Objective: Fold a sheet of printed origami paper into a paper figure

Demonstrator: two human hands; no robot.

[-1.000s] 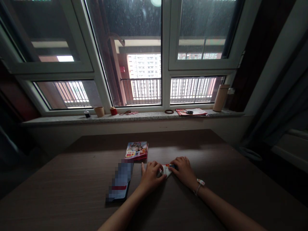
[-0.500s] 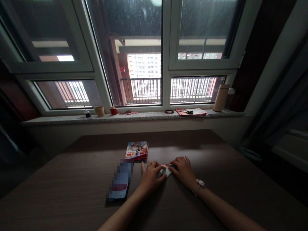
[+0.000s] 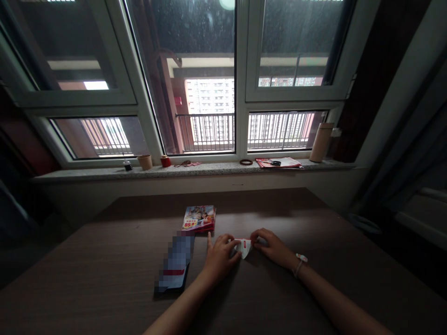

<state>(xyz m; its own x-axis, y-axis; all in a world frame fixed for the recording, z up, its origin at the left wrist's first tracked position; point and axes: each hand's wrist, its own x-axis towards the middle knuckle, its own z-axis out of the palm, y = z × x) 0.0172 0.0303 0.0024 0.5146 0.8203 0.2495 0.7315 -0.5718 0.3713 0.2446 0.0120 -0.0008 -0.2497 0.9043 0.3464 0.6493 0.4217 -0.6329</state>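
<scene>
A small folded piece of printed paper (image 3: 245,249), white with red marks, tapers to a point toward me on the dark table. My left hand (image 3: 221,256) pinches its left side between thumb and fingers, with one finger stretched away. At the right corner of the paper, my right hand (image 3: 268,244) is closed in a pinch, its fingertips at the paper's edge. A bracelet (image 3: 299,263) circles the right wrist. Left of my left hand lies a phone (image 3: 176,263), partly blurred out. Just beyond the phone sits a stack of printed leaflets (image 3: 199,218).
The brown table (image 3: 87,260) reaches to the wall below a granite windowsill (image 3: 209,168). On the sill stand a paper cup (image 3: 145,162), a red jar (image 3: 165,161), a bead bracelet (image 3: 246,162), scissors (image 3: 275,163) on papers, and a pinkish flask (image 3: 321,143).
My right hand has shifted a little to the right, from over the paper to its right corner. More of the paper's printed face shows. My left hand has hardly moved.
</scene>
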